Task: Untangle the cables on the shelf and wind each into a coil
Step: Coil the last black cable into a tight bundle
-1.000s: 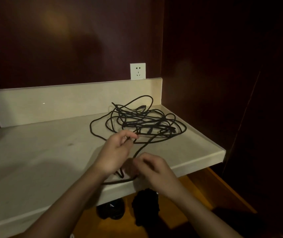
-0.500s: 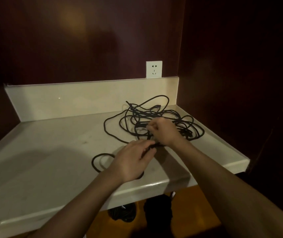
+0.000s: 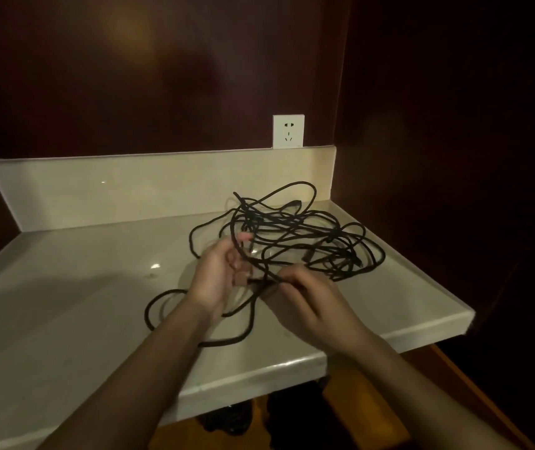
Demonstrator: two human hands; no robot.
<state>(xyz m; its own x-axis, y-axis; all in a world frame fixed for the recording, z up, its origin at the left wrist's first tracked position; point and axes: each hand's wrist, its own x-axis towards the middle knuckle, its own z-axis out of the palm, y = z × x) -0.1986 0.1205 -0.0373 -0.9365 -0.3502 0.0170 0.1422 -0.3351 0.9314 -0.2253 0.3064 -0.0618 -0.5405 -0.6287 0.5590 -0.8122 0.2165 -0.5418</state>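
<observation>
Both our hands are on one black strand: our left hand [image 3: 219, 274] is raised with the palm turned toward us, fingers curled around the strand where it arcs up over them, and our right hand [image 3: 305, 300] pinches the same strand lower down, near the shelf surface. That strand leads back into the cable tangle [image 3: 298, 232], which lies heaped on the right rear part of the pale shelf [image 3: 64, 319], close to the low backsplash [image 3: 129, 190]. A freed loop [image 3: 165, 306] lies flat on the shelf just left of our left wrist, and another length curves under our forearms near the front edge. We judge the work is at an early stage — a first length is being drawn out and no finished coil shows. To do this well, we should feed the strand hand over hand with light tension, following it back to each crossing and lifting it over rather than pulling hard, since a tug would likely tighten the knots or drag the whole heap toward the edge. How many cables make up the heap we cannot tell. Behind it, a white wall socket [image 3: 288, 131] sits above the backsplash — nothing is plugged into it.
</observation>
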